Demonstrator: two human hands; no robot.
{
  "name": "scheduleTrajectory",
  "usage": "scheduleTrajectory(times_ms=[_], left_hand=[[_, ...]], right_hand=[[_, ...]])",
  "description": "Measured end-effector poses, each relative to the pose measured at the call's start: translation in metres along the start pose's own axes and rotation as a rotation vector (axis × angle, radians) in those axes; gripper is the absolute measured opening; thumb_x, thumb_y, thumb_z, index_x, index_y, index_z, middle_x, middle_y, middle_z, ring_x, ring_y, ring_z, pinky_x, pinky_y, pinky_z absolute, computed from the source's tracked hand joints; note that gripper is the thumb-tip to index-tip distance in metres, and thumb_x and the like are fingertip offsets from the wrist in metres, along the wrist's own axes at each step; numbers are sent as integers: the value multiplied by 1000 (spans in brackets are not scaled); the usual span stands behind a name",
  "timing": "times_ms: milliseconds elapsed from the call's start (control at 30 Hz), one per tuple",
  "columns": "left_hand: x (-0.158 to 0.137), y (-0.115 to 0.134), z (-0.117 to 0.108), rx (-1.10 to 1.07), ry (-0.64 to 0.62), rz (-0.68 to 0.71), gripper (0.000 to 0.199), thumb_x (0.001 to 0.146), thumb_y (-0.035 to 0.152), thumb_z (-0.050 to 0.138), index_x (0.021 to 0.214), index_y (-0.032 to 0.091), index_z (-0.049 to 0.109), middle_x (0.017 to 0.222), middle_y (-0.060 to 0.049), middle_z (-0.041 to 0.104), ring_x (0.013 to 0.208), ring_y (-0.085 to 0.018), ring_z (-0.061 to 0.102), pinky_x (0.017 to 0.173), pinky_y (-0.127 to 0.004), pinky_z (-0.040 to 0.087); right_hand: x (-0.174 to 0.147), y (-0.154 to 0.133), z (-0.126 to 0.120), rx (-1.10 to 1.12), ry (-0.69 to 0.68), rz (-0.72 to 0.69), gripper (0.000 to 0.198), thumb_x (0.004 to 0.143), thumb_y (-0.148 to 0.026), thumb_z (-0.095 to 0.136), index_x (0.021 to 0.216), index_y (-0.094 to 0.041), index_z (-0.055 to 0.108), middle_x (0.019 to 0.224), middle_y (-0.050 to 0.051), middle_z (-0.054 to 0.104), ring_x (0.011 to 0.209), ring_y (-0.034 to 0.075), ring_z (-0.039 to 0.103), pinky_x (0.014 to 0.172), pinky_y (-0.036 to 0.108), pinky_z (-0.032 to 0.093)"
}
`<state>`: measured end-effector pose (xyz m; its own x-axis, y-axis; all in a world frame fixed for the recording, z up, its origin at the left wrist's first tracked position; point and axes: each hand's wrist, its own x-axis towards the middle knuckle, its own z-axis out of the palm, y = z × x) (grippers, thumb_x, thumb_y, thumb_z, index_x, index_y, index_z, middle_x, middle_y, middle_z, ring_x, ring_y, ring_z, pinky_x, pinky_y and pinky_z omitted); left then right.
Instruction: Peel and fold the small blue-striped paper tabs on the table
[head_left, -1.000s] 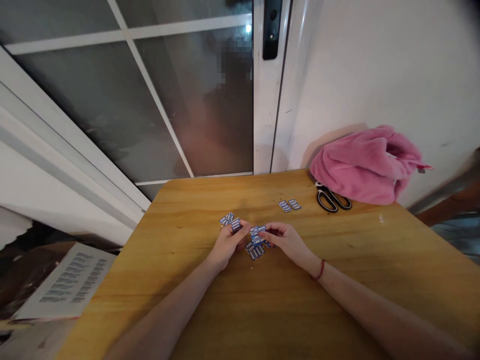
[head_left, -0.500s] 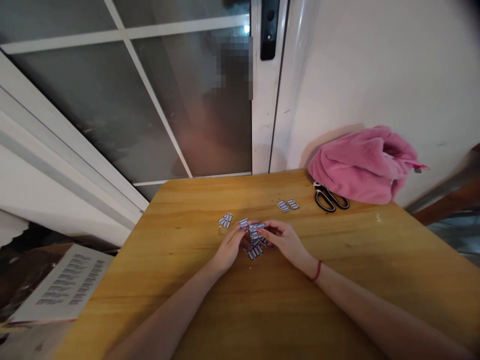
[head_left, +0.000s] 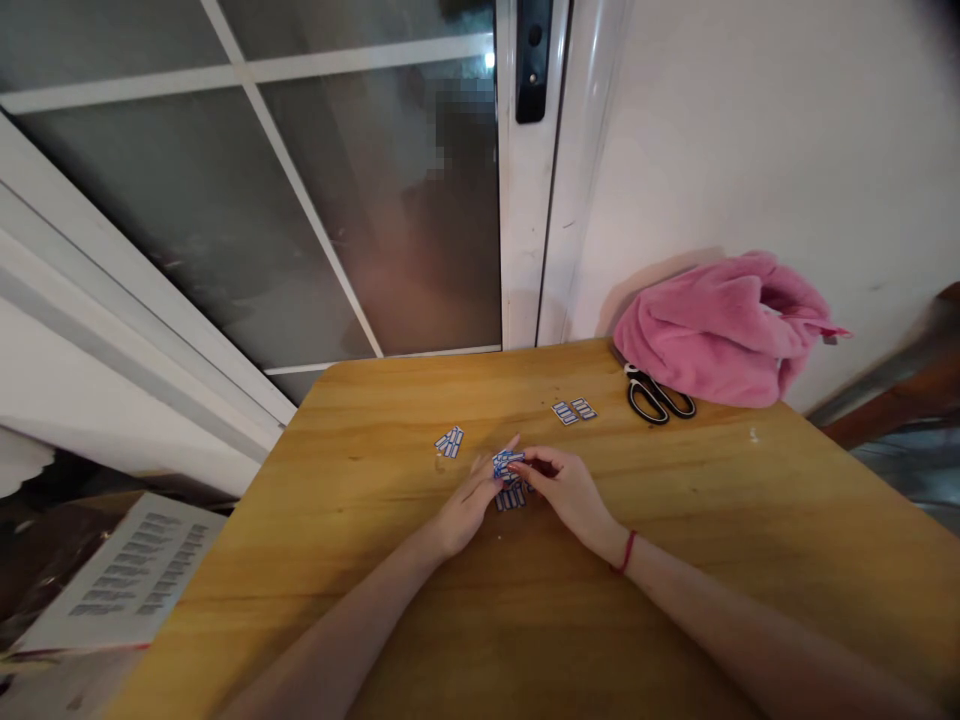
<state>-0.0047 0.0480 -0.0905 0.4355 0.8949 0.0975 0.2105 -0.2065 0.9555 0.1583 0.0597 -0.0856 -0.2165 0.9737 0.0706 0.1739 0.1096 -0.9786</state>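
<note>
Shifted rightward since earlier, my left hand, its grip unclear, meets the small blue-and-white striped cards my right fingers pinch above the yellowish wooden worktop, where a slack pinch could spill them toward the similar loose cards beyond.

On the table, two cards lie left of the scissors, which sit before the cloth; other cards lie beyond the left hand.
</note>
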Motion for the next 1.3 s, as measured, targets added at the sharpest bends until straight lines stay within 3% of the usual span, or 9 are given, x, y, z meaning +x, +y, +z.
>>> scheduleTrajectory(times_ms=[233,433,500,600,733,1033,1300], left_hand=[[-5,8,3,75,-19,24,46,91,31,33,137,27,30,145,-2,29,133,-19,21,111,-43,8],[-4,9,2,98,13,111,44,91,26,34,134,29,35,139,-2,37,129,-20,26,109,-38,12],[-3,10,2,114,78,131,41,89,24,37,130,28,41,129,-5,46,119,-20,37,104,-36,23],[0,9,1,174,219,108,32,85,25,47,115,23,54,99,-5,55,89,-18,49,83,-29,39],[3,3,1,270,329,75,16,82,30,52,87,19,62,73,-1,49,66,-14,45,62,-23,36],[2,0,3,294,277,-4,15,85,29,46,81,18,57,72,0,58,66,-12,52,62,-22,40],[4,-3,5,245,228,-56,8,83,26,47,84,19,50,68,3,53,60,-10,49,57,-19,39]], right_hand=[[2,4,1,29,-149,3,21,76,-37,58,80,-19,67,61,-2,58,49,9,42,46,21,34],[2,0,-4,-91,-118,-209,13,78,-32,59,79,-21,67,80,2,63,77,15,55,70,26,42],[4,-1,-9,-148,-83,-268,14,79,-32,58,79,-21,67,83,3,61,78,15,55,71,27,42],[8,2,-14,-255,-43,-283,19,80,-35,57,74,-19,66,76,2,57,71,15,53,64,26,41],[10,9,-15,-338,-55,-294,20,81,-35,56,73,-19,65,72,1,56,67,14,52,60,25,39],[10,13,-12,-530,-117,-336,24,84,-28,53,63,-17,60,64,0,51,60,12,49,55,22,35],[11,17,-9,-499,-124,-278,12,81,-28,56,75,-19,62,72,1,63,65,13,56,60,22,38]])
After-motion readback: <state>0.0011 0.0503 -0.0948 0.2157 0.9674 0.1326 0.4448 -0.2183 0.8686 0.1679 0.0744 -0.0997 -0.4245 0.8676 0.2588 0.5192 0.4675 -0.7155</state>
